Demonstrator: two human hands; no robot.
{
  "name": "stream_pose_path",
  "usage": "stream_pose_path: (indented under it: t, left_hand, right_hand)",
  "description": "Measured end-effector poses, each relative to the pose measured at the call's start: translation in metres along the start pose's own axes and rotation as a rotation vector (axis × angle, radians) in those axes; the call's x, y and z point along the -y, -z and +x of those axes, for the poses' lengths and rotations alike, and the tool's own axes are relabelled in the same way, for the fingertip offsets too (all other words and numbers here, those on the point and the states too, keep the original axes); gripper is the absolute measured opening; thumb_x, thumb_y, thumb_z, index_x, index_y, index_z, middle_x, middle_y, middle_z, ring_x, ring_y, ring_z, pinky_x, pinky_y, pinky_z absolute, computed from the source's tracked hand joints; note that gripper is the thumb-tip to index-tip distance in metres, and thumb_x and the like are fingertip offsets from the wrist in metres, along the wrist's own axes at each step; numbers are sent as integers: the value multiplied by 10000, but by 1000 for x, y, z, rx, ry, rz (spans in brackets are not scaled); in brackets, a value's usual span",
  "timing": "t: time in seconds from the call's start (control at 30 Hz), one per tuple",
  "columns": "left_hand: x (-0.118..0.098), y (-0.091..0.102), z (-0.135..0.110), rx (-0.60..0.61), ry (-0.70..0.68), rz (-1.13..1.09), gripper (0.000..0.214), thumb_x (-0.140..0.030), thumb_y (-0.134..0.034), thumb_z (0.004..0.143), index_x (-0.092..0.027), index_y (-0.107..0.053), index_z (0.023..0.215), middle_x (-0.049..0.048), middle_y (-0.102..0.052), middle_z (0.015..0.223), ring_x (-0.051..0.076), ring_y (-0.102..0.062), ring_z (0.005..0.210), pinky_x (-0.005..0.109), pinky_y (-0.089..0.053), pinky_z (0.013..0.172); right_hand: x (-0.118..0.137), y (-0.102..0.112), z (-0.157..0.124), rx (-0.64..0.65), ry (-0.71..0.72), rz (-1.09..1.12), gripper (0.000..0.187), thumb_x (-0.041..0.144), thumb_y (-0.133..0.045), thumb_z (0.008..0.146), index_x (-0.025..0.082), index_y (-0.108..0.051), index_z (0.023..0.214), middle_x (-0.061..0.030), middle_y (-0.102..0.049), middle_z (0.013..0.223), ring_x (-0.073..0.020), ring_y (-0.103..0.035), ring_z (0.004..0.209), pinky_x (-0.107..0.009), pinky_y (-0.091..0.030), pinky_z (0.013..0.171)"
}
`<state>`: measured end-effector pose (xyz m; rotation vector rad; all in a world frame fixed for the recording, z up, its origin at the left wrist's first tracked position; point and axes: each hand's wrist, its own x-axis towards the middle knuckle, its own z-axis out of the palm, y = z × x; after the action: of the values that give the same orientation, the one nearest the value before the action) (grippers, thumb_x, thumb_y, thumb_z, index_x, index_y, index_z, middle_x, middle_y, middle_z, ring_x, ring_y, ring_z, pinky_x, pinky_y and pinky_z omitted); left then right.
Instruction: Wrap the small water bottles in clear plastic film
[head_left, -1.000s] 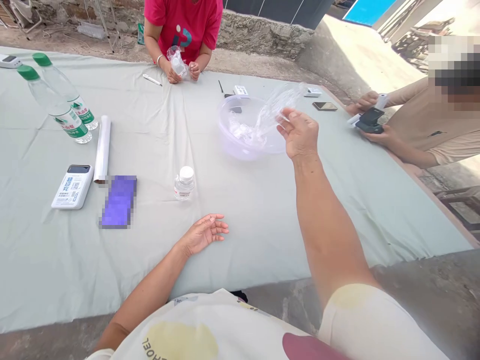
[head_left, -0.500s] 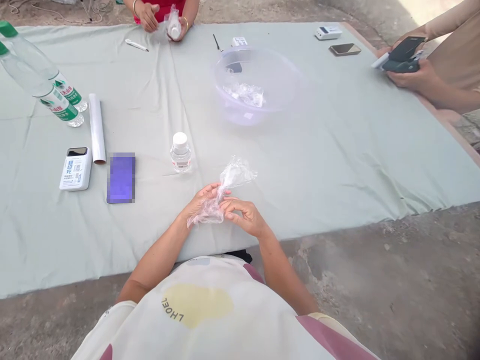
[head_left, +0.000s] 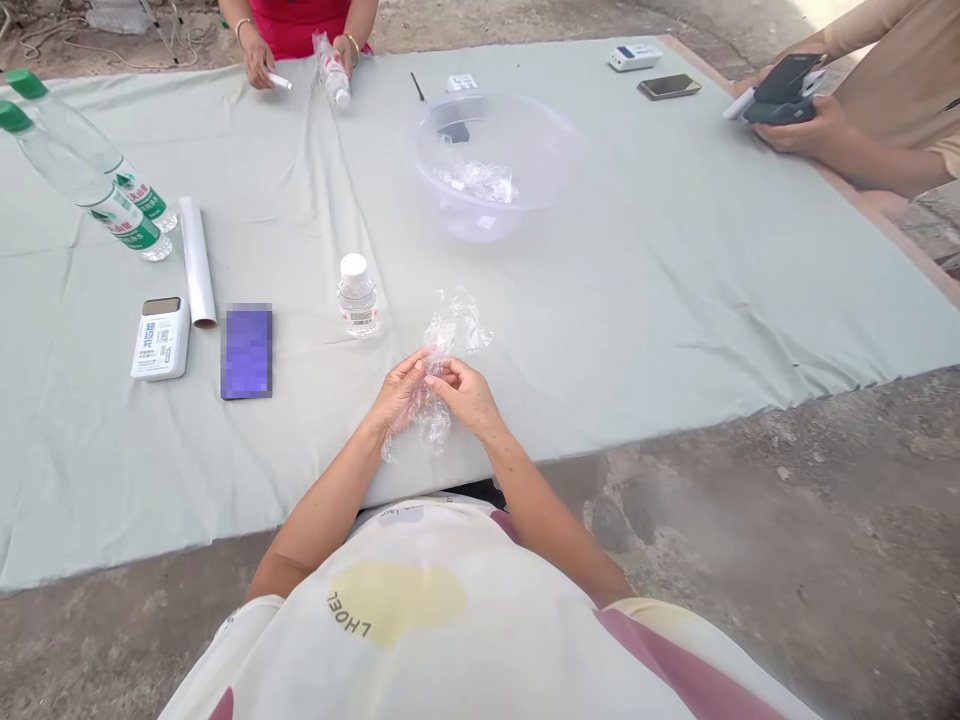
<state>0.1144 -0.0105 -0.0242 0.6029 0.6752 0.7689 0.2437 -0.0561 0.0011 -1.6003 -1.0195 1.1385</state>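
A crumpled piece of clear plastic film (head_left: 459,325) is gathered between my hands above the near edge of the cloth-covered table. My left hand (head_left: 400,390) pinches it from the left, and my right hand (head_left: 466,394) grips it from the right, fingertips nearly meeting at its narrow middle. One end of the film flares out beyond my fingers; the other hangs down toward me. Just past my left hand stands a small clear bottle (head_left: 358,300) with a white cap and a printed label, upright and touched by neither hand.
A translucent basin (head_left: 540,190) holding crumpled clear film stands beyond. Leftward are a roll of film (head_left: 197,260), a white power bank (head_left: 159,340), a blurred purple rectangle (head_left: 247,350) and two tall water bottles (head_left: 127,222). Two other people sit at the table, one holding a wrapped bottle (head_left: 335,78).
My right fingers have closed on the film's middle, and the film is more bunched. Across the table, the other person has lowered the wrapped bottle and picked up the white pen-like object.
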Motion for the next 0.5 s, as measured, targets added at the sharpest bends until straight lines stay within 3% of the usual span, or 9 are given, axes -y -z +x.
stream_pose_path:
  t: [0.1, 0.3, 0.4, 0.5]
  left_hand:
    - [4, -5, -2, -138, -90, 173, 502, -443, -754, 782, -196, -663, 1210, 72, -741, 1062, 241, -704, 995, 353, -570, 828]
    - [-10, -2, -17, -308, -150, 466, 331, -430, -549, 906, -182, -657, 1098, 38, -711, 783, 159, -689, 669, 250, -526, 558]
    - [-21, 2, -22, -363, -146, 489, 348, -491, -558, 884, -179, -649, 1009, 43, -687, 782, 152, -666, 662, 241, -514, 543]
    - [-27, 0, -26, -278, -107, 509, 430, -582, -597, 839, -176, -671, 957, 72, -688, 890, 174, -663, 784, 264, -532, 610]
  right_hand:
    - [5, 2, -1, -32, -6, 188, 271, 458, -713, 725, 213, -606, 768, 12, -625, 734, -155, -593, 689, -308, -507, 663]
    - [13, 27, 2, 11, -161, 619, 360, 429, -813, 634, 229, -532, 739, -37, -729, 962, -207, -690, 863, -348, -552, 751]
    - [14, 27, 2, -5, -211, 602, 408, 425, -847, 601, 230, -526, 760, -43, -736, 938, -202, -694, 807, -317, -551, 666]
    - [14, 16, 1, 66, -182, 493, 386, 451, -824, 651, 224, -539, 779, -15, -712, 856, -154, -669, 729, -284, -537, 657]
